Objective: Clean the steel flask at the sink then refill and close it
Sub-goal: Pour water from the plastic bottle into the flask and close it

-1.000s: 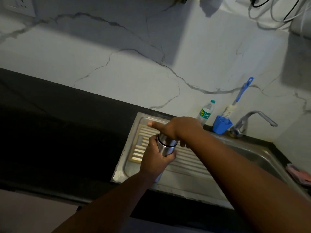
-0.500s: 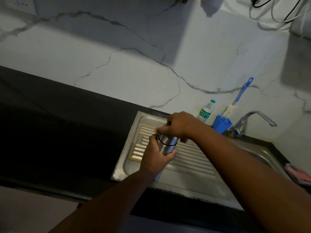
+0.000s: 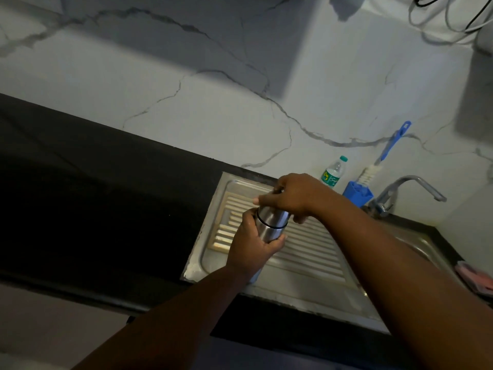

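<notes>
bare forearms (image 3: 400, 263) — no sleeves

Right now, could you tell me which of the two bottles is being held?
The steel flask, gripped by both hands over the drainboard; the clear plastic bottle stands untouched against the wall.

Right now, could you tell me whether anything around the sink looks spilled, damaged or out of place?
Nothing stands out. The flask is held over the drainboard by the left hand, the right hand on its cap. The plastic bottle and the brush holder stand upright by the wall.
</notes>
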A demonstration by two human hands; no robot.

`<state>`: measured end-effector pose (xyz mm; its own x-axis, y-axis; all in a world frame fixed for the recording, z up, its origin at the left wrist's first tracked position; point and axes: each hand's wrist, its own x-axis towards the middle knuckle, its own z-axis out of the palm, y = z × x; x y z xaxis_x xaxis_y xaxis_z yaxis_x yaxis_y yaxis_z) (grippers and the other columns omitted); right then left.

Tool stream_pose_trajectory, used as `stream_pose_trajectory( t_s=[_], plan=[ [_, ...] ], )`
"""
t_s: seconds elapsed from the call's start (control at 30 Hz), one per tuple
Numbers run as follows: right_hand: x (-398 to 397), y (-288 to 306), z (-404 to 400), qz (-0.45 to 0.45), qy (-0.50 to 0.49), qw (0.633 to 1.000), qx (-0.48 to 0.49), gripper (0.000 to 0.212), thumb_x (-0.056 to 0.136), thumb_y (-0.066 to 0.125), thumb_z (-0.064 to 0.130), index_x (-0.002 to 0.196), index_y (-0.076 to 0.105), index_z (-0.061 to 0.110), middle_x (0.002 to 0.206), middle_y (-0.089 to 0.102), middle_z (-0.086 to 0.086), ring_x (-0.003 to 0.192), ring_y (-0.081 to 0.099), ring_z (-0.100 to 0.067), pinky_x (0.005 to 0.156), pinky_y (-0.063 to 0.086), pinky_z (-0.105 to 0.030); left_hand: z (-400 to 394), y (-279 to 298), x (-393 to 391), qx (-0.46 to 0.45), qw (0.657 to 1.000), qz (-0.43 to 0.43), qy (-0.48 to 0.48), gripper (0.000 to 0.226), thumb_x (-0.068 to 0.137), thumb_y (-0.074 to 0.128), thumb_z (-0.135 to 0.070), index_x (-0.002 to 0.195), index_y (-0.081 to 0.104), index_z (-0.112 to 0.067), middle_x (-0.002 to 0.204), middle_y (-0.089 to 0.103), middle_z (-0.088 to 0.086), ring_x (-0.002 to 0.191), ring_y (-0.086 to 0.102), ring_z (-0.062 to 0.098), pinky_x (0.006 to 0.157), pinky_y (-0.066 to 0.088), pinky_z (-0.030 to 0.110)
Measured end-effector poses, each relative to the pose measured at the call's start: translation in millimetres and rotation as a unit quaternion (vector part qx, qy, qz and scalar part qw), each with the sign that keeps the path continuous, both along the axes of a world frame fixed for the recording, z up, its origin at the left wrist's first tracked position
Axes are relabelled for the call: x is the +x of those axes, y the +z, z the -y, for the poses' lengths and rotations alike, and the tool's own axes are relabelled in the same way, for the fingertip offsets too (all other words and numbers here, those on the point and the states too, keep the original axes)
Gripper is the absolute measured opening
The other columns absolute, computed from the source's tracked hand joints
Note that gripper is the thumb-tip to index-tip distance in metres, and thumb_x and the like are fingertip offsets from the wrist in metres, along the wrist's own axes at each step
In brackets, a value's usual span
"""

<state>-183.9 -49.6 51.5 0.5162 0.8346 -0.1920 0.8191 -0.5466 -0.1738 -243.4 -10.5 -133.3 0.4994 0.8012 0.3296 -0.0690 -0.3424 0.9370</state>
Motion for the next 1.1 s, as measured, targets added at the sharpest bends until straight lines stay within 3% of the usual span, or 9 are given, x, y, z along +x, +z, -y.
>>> stream_pose_trajectory(
  t_s=[0.07,0.13,0.23,0.33,0.43,0.53,0.67,0.87,1.1],
  plan=[
    [0.6,-2.2,0.9,0.072,-0.029,0.997,-0.012,0.079,0.067,0.040,0.087,0.094,0.062,0.016,0.084,0.065,-0.003,0.063,0.064,-0.018,0.064,0.055,-0.030,-0.3,-0.6,0.7,0.005,1.000,0.000,0.003,0.075,0.067,0.084,-0.037,0.126,0.042,-0.018,0.109,0.061,-0.007,0.098,0.063,0.012,0.081,0.053,0.024],
    [6.3,-2.5,4.0,0.032,-0.024,0.999,0.016,0.083,0.067,0.039,0.088,0.109,0.059,0.020,0.107,0.064,-0.002,0.082,0.064,-0.021,0.076,0.054,-0.034,-1.0,-1.0,0.7,0.005,1.000,0.001,0.001,0.077,0.064,0.081,-0.043,0.127,0.041,-0.020,0.111,0.061,-0.007,0.100,0.064,0.013,0.082,0.054,0.031],
    [13.7,2.6,9.8,-0.087,0.053,0.995,0.004,0.061,0.080,0.069,0.045,0.134,0.044,0.033,0.137,0.046,0.000,0.118,0.050,-0.022,0.095,0.046,-0.034,-0.8,-1.6,0.1,0.006,1.000,0.000,0.003,0.079,0.063,0.079,-0.047,0.127,0.041,-0.020,0.109,0.060,-0.009,0.098,0.063,0.012,0.082,0.054,0.031],
    [16.4,-1.3,11.6,-0.187,0.034,0.982,0.008,0.049,0.078,0.075,0.019,0.120,0.054,0.033,0.122,0.056,-0.004,0.098,0.060,-0.019,0.078,0.057,-0.031,0.0,-2.9,0.0,0.009,1.000,0.005,-0.001,0.079,0.061,0.074,-0.053,0.125,0.041,-0.020,0.109,0.061,-0.005,0.098,0.063,0.014,0.082,0.055,0.035],
    [7.3,4.3,5.8,-0.072,-0.016,0.997,0.012,0.046,0.069,0.077,0.049,0.103,0.061,0.022,0.098,0.065,-0.005,0.073,0.068,-0.018,0.061,0.058,-0.027,-0.7,-2.6,0.1,0.009,1.000,0.004,0.001,0.075,0.063,0.075,-0.052,0.124,0.042,-0.022,0.110,0.061,-0.006,0.100,0.062,0.011,0.084,0.054,0.035],
    [0.3,5.9,3.1,0.097,-0.009,0.994,-0.057,0.070,0.065,0.063,0.074,0.099,0.063,0.013,0.089,0.067,-0.003,0.076,0.066,-0.019,0.073,0.056,-0.033,-0.6,-2.6,-0.2,0.000,1.000,-0.001,-0.003,0.071,0.064,0.078,-0.047,0.122,0.040,-0.030,0.110,0.062,-0.009,0.100,0.062,0.007,0.085,0.053,0.033],
    [0.4,-1.2,3.1,0.076,0.091,0.990,-0.083,0.073,0.069,0.075,0.053,0.130,0.045,0.028,0.124,0.055,-0.001,0.107,0.055,-0.021,0.091,0.048,-0.038,-2.1,-5.1,0.9,0.009,1.000,-0.002,0.006,0.068,0.062,0.077,-0.049,0.115,0.036,-0.038,0.105,0.065,-0.007,0.094,0.065,0.011,0.079,0.056,0.036],
    [-4.1,-0.8,-4.9,0.103,0.057,0.991,-0.063,0.047,0.070,0.072,0.049,0.103,0.056,0.020,0.083,0.064,-0.002,0.059,0.067,-0.016,0.068,0.058,-0.032,-2.7,-5.2,1.5,0.003,1.000,-0.003,-0.002,0.070,0.061,0.074,-0.051,0.117,0.038,-0.032,0.102,0.066,-0.007,0.092,0.065,0.011,0.078,0.055,0.032],
    [-18.3,-10.6,-11.1,0.183,0.002,0.982,-0.048,0.045,0.079,0.058,0.052,0.103,0.059,0.014,0.094,0.059,-0.007,0.089,0.059,-0.027,0.071,0.047,-0.031,-5.1,-2.6,0.6,0.000,1.000,-0.027,-0.011,0.068,0.067,0.084,-0.037,0.115,0.036,-0.034,0.103,0.061,-0.009,0.095,0.063,0.011,0.078,0.053,0.032]
  ],
)
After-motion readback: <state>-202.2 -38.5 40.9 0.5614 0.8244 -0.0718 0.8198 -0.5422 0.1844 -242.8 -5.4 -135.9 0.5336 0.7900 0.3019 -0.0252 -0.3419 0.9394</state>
